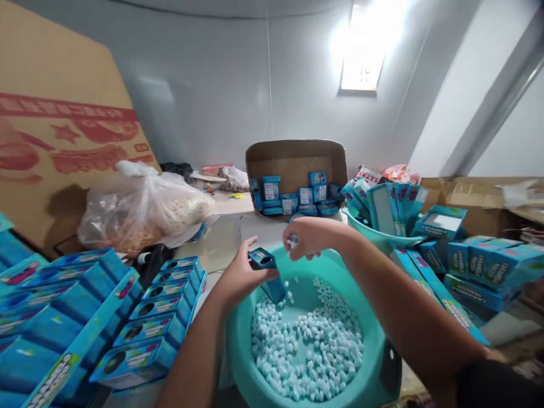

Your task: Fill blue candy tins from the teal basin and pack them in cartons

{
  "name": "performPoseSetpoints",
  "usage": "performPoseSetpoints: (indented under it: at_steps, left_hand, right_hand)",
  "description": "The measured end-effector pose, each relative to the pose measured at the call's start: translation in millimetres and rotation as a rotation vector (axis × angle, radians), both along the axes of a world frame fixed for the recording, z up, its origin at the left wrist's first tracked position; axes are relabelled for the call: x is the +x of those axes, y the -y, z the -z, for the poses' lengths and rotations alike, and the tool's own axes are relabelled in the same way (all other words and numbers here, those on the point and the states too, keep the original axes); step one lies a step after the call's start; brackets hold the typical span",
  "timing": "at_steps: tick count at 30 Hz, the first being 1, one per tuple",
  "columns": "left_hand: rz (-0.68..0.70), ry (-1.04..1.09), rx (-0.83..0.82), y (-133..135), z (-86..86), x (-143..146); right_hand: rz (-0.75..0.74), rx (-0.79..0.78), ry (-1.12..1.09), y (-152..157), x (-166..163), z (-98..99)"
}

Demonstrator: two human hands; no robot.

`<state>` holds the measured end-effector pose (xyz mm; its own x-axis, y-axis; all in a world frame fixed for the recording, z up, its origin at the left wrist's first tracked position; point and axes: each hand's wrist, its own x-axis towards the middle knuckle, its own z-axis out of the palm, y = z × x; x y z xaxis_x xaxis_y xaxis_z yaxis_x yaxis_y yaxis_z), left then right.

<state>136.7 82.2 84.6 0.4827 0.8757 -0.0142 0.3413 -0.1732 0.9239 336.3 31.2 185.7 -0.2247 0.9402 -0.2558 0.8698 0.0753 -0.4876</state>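
My left hand grips a small blue box with a round hole in its top, held upright over a teal basin. The basin holds a heap of small white-blue candies. My right hand hovers just right of the box, fingers pinched on several of those candies, and a few are falling below it. Both forearms reach in from the bottom edge.
Rows of the same blue boxes lie in open blue cartons at the left. A second teal bowl with flat blue cartons stands at the right, more cartons beside it. A cardboard box of small boxes and a plastic bag sit behind.
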Motion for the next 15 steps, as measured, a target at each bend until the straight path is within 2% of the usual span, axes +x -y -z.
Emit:
performPoseSetpoints:
  at_steps: [3, 9, 15]
  left_hand:
    - [0.042, -0.068, 0.103, 4, 4.6, 0]
    - [0.086, -0.093, 0.148, 19, 9.1, 0]
    - [0.103, -0.097, 0.176, 22, 12.9, 2]
  right_hand:
    - [0.076, 0.052, -0.09, 2, -5, -2.9]
    - [0.172, 0.134, -0.151, 1, -8, 23.5]
    - [0.128, 0.111, -0.181, 4, -8, 27.8]
